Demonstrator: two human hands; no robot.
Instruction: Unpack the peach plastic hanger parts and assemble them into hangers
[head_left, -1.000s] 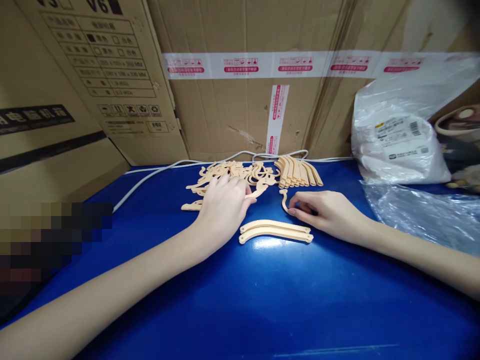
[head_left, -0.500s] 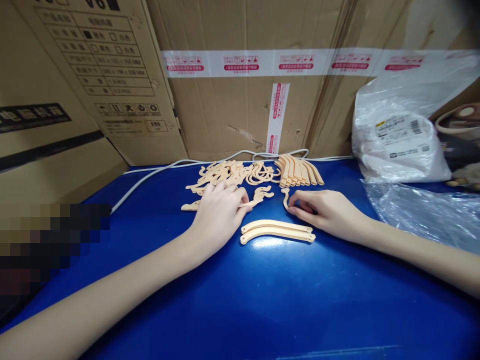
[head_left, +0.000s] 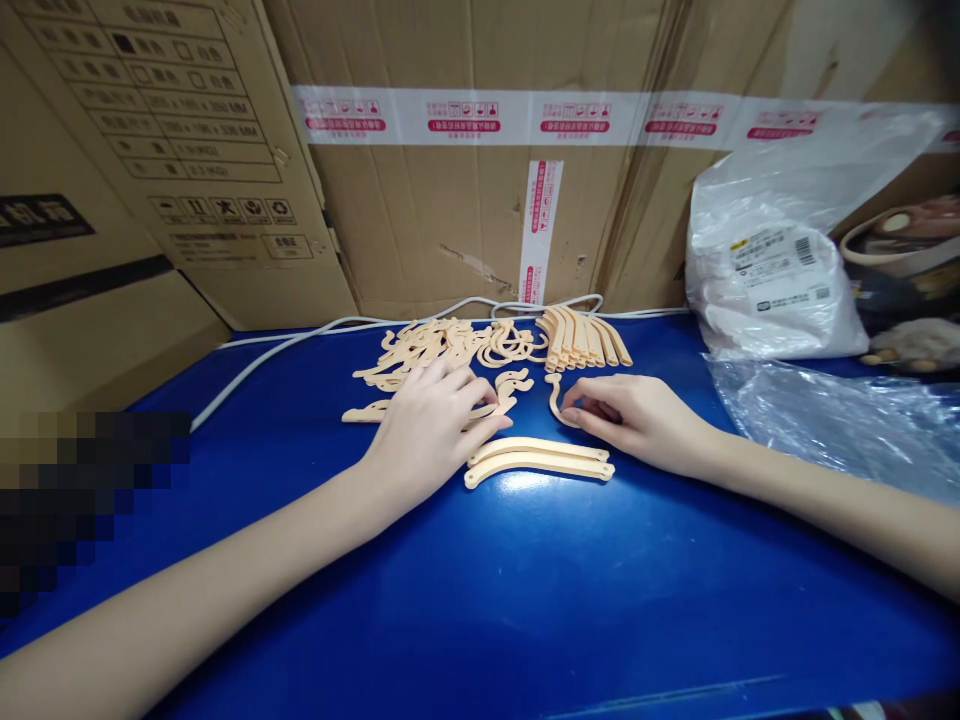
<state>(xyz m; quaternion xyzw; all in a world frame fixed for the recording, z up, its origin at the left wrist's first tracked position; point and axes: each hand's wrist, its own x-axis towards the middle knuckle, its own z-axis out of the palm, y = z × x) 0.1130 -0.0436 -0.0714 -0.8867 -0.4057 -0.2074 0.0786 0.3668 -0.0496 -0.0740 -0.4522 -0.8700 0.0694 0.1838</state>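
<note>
My left hand [head_left: 431, 425] rests over flat beige pieces, thumb stretched out and apart from the fingers. Under its fingertips a beige piece with a branched, curled end [head_left: 514, 384] lies on the blue tabletop; the hand covers part of it. Another long flat piece [head_left: 365, 412] sticks out to the left of the hand. My right hand [head_left: 634, 415] pinches the lower end of a thin S-shaped beige hook [head_left: 556, 398]. Just in front of both hands lie two curved beige bars [head_left: 540, 463], side by side, with small holes at their ends.
Behind the hands is a loose heap of beige pieces [head_left: 427, 345], beside curved hooks [head_left: 510, 343] and a stack of curved bars [head_left: 581, 338]. A white cable [head_left: 277, 352] runs along cardboard boxes [head_left: 450, 220]. On the right are a filled plastic bag [head_left: 780, 280] and clear plastic film [head_left: 840, 420].
My left thumb has moved away from the fingers, and the branched piece has been let go onto the table. My right hand keeps its pinch on the hook. The whole view has shifted slightly.
</note>
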